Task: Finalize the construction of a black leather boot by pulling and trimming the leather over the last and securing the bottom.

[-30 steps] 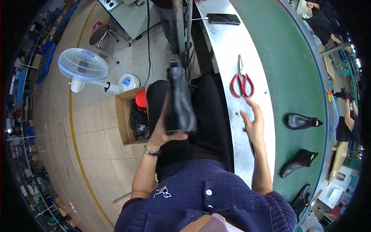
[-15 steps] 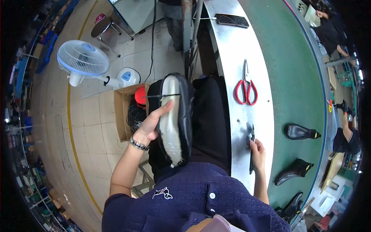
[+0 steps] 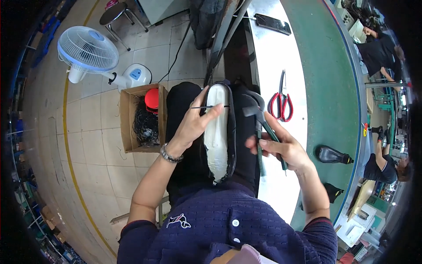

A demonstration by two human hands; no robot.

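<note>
A black shoe upper on a last lies sole up over my lap, its pale insole (image 3: 218,141) facing me and black edges around the rim. My left hand (image 3: 193,119) grips it from the left side, thumb laid on the insole near the toe. A thin black strip (image 3: 202,107) crosses the insole by that thumb. Just right of the shoe, my right hand (image 3: 281,143) is closed around lasting pincers (image 3: 259,121) with green handles and a hammer-like head. Their jaws are slightly apart from the shoe.
Red-handled scissors (image 3: 281,103) and a phone (image 3: 273,24) lie on the metal bench (image 3: 281,193). Beyond, a green belt (image 3: 327,88) carries black shoes (image 3: 332,155). At left stand a cardboard box (image 3: 128,119) of black scraps with a red lid, a fan (image 3: 88,49) and a stool (image 3: 113,14).
My right hand held a slim dark tool over the bench; now it holds the pincers beside the shoe. The shoe has shifted right, my left thumb still on its insole.
</note>
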